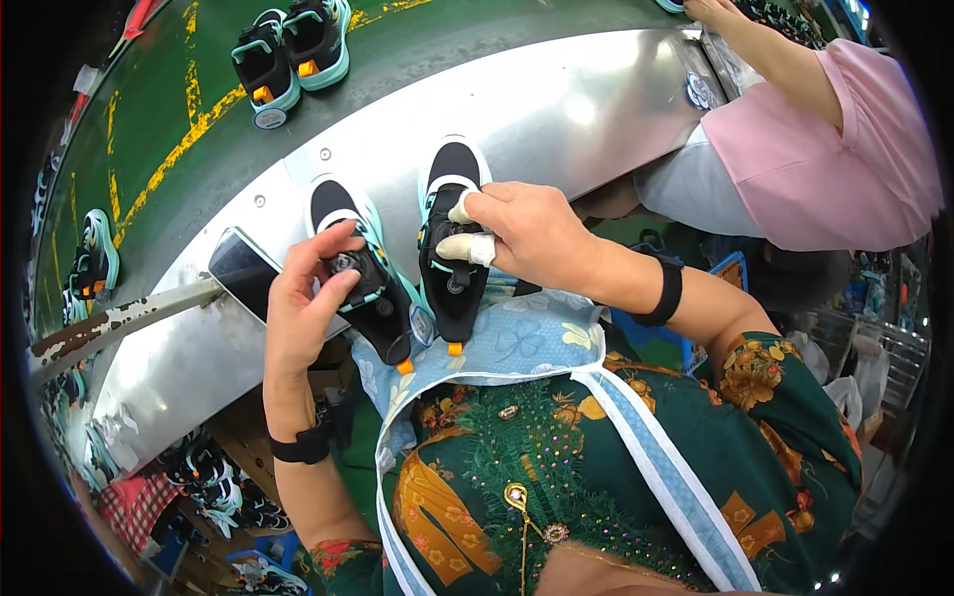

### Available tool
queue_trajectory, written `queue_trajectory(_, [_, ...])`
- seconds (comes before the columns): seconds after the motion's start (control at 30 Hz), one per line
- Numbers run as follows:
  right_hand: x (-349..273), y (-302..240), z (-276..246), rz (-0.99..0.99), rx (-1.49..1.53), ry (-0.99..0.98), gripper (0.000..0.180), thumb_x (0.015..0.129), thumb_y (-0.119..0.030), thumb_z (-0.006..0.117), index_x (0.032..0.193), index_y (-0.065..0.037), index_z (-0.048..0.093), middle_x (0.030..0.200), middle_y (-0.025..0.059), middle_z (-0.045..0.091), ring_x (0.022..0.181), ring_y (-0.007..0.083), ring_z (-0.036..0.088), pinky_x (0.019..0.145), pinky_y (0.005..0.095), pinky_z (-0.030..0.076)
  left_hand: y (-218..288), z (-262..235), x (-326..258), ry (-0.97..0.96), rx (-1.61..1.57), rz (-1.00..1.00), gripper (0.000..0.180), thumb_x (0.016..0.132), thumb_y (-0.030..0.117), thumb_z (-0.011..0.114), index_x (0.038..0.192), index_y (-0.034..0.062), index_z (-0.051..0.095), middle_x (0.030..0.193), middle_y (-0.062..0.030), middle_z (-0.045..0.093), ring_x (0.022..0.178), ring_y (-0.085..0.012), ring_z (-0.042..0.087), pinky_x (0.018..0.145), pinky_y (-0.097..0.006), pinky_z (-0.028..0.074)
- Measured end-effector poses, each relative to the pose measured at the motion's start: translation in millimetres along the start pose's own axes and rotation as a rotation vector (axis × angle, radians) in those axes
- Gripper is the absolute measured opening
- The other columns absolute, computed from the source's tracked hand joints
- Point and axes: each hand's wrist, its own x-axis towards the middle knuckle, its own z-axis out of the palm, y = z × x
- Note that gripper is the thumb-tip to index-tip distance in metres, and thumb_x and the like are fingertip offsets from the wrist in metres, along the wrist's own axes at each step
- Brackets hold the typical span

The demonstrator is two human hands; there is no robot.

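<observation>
Steel counter (556, 109), curved and shiny, runs from near left to far right and serves as the work surface; beyond it a green belt (149, 109) with yellow markings carries another pair of black and teal shoes (291, 50) at the far left. A co-worker in a pink top (835, 149) sits at the far right, one arm stretched toward the belt.

Two black and teal shoes lie side by side at the near edge of the counter, heels overhanging toward the person's blue apron (537, 343), probably so the tops face up within easy reach. A dark phone (243, 270) rests on the counter just left of them.

The left hand (303, 303) is curled around the left shoe (368, 283), thumb and fingers closed on the round dial at its top (a lacing knob, by the look of it). The right hand (532, 233) presses down on the right shoe (452, 248), its taped fingertips (467, 246) pinched at the tongue area, gripping rather than spread. Both wrists wear black bands.
</observation>
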Motion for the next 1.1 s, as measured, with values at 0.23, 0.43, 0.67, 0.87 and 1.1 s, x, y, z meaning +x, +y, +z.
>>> queue_trajectory(0.23, [-9, 6, 14, -0.108, 0.095, 0.199, 0.033, 0.079, -0.026, 0.076, 0.102, -0.005, 0.063, 0.082, 0.0127, 0.061, 0.077, 0.0317, 0.063, 0.066, 0.0380, 0.050, 6, 9, 4, 0.069, 0.393, 0.088, 0.043, 0.076, 0.005, 0.069, 0.118, 0.0028, 0.063, 0.095, -0.0031, 0.060, 0.077, -0.0108, 0.051, 0.069, -0.025, 0.042])
queue_trajectory(0.43, [-6, 15, 5, -0.184, 0.121, 0.172, 0.032, 0.078, -0.025, 0.076, 0.099, -0.005, 0.063, 0.079, 0.0121, 0.062, 0.073, 0.0311, 0.062, 0.065, 0.0375, 0.050, 10, 15, 4, 0.030, 0.113, 0.042, 0.036, 0.079, 0.001, 0.065, 0.116, 0.0017, 0.065, 0.101, -0.0012, 0.059, 0.081, -0.0062, 0.050, 0.074, -0.020, 0.043])
queue_trajectory(0.67, [-12, 17, 18, -0.158, 0.048, 0.288, 0.032, 0.077, -0.027, 0.075, 0.100, -0.007, 0.063, 0.073, 0.0103, 0.058, 0.069, 0.0312, 0.059, 0.062, 0.0398, 0.048, 11, 20, 8, -0.059, 0.363, 0.109, 0.042, 0.076, 0.002, 0.066, 0.119, 0.0037, 0.064, 0.106, -0.0041, 0.064, 0.084, -0.0107, 0.051, 0.076, -0.023, 0.040])
queue_trajectory(0.87, [-13, 19, 12, -0.149, 0.169, 0.095, 0.035, 0.079, -0.023, 0.074, 0.110, -0.010, 0.063, 0.080, 0.0107, 0.059, 0.075, 0.0306, 0.060, 0.065, 0.0391, 0.048, 5, 23, 8, -0.026, 0.091, 0.036, 0.040, 0.074, 0.006, 0.069, 0.114, 0.0061, 0.066, 0.104, -0.0060, 0.065, 0.096, -0.0133, 0.056, 0.074, -0.025, 0.041])
queue_trajectory(1.1, [-5, 17, 24, -0.124, 0.073, 0.217, 0.038, 0.079, -0.022, 0.075, 0.113, -0.008, 0.064, 0.082, 0.0113, 0.060, 0.077, 0.0305, 0.061, 0.067, 0.0365, 0.049, 8, 18, 7, 0.025, 0.254, 0.054, 0.037, 0.075, 0.007, 0.070, 0.111, 0.0052, 0.066, 0.095, -0.0041, 0.061, 0.087, -0.0131, 0.054, 0.072, -0.025, 0.041])
